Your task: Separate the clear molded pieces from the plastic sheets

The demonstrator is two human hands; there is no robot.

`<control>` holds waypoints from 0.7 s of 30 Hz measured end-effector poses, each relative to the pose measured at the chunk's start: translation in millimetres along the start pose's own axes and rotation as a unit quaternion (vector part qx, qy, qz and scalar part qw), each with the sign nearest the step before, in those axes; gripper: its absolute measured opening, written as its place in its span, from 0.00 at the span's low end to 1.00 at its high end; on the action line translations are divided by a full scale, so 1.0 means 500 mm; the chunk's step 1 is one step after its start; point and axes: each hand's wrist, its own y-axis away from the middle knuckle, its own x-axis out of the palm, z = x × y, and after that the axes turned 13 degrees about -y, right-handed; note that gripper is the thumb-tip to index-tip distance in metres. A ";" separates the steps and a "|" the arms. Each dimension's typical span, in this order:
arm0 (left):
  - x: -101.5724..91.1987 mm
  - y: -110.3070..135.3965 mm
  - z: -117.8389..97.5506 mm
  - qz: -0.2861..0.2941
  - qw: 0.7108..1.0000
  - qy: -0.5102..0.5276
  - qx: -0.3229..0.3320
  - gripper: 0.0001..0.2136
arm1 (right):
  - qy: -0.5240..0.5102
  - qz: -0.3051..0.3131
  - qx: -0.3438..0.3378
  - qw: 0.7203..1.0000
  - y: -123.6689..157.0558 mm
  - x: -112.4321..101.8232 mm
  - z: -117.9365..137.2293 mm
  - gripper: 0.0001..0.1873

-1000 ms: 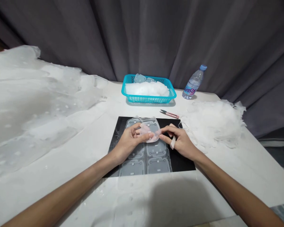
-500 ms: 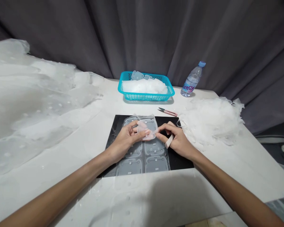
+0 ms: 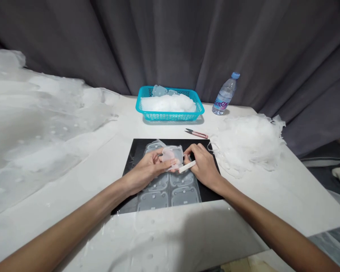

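Note:
My left hand is closed on a translucent, frosted piece with rounded corners, thumb on its face and fingers behind it. At its right edge my right hand is closed in a pinch, and a white flat strip sticks out from it to the left. What its fingertips grip is too small to make out. Under both hands a translucent sheet of similar moulded shapes lies on a black mat.
Behind the mat are pink-handled thread snips, a blue basket with white pieces, and a water bottle. A heap of white scraps lies at right. Large translucent sheets are piled at left.
My right hand has turned, so the white strip now points left, near the piece's lower edge. The clear flap above the piece no longer shows. The view has shifted slightly.

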 end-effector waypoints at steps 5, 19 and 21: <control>-0.013 0.001 0.001 0.048 0.999 0.011 0.000 0.11 | -0.022 0.000 0.024 0.999 -0.008 -0.030 -0.010 0.06; -0.019 -0.002 0.020 0.065 0.997 0.044 0.010 0.13 | -0.280 0.071 0.067 0.955 0.004 -0.070 0.030 0.09; -0.020 -0.003 0.022 0.061 0.997 0.043 0.012 0.14 | -0.273 0.065 0.068 0.957 0.004 -0.070 0.028 0.09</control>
